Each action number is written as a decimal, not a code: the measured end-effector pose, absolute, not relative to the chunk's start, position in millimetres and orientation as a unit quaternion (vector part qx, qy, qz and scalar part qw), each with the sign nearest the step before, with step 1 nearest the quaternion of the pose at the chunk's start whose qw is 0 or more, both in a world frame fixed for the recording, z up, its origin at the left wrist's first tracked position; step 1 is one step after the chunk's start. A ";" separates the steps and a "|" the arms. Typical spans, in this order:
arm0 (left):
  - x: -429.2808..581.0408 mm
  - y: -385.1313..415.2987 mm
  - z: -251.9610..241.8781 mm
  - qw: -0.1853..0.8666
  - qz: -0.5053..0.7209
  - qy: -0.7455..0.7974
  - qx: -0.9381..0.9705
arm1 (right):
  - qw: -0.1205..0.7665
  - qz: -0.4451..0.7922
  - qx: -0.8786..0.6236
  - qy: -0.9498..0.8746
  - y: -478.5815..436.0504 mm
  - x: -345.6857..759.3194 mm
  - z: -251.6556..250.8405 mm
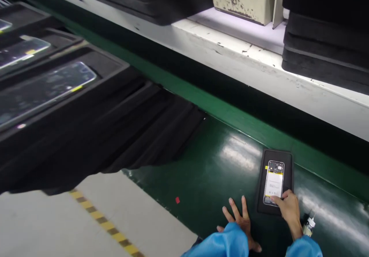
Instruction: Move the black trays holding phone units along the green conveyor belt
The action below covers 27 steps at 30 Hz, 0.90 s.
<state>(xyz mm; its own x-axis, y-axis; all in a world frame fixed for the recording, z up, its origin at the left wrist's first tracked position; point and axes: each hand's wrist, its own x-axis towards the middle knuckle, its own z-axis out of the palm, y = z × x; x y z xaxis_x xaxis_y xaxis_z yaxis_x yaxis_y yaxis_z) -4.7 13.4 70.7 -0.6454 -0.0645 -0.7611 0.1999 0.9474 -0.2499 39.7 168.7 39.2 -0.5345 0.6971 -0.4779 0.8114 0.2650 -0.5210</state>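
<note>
The left hand [241,223] lies open and empty on the glossy green bench mat [219,172], fingers splayed, and holds nothing. Just beside it, the right hand [289,211] has its fingers over the near end of an open-backed smartphone [273,183]. They are plainly touching it, though from here I cannot tell whether they are gripping or only pressing. The phone lies face down, by the look of it, on a black rectangular pad [289,182] ahead of the hands, showing a white label, yellow tape and bare circuitry at the far end.

Just right of the right hand stands a small metal-capped bottle [309,226] (an easy thing to clip with a cuff). A knock from the blue sleeve [305,247] could tip it, and any liquid inside might reach the exposed parts. The phone itself could skid if pressure at one end pivots it on the pad, and the glossy mat would offer little to stop it. Fingers on the exposed parts could also smear or damage them.

Far ahead and to the left, glass-covered phones sit in black trays [47,91] above a ribbed black sheet [100,134], while stacked black foam pads [325,45] rise ahead and to the right.
</note>
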 end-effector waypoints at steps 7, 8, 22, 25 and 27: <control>0.0 14.8 67.3 0.394 -0.202 0.895 0.047 | 0.078 -0.414 0.476 0.771 166.6 40.4 37.9; 0.9 15.3 65.7 0.387 -0.215 0.895 0.044 | 0.075 -0.418 0.476 0.770 166.1 40.0 37.7; -1.4 12.6 66.1 0.368 -0.222 0.900 0.072 | -0.020 -0.213 0.496 0.841 151.7 84.2 43.4; 2.8 7.1 54.5 0.324 -0.213 0.917 0.095 | -0.050 -0.231 0.455 0.859 142.7 77.9 34.7; 6.1 3.3 45.0 0.285 -0.207 0.930 0.108 | -0.086 -0.231 0.479 0.843 138.1 72.1 36.0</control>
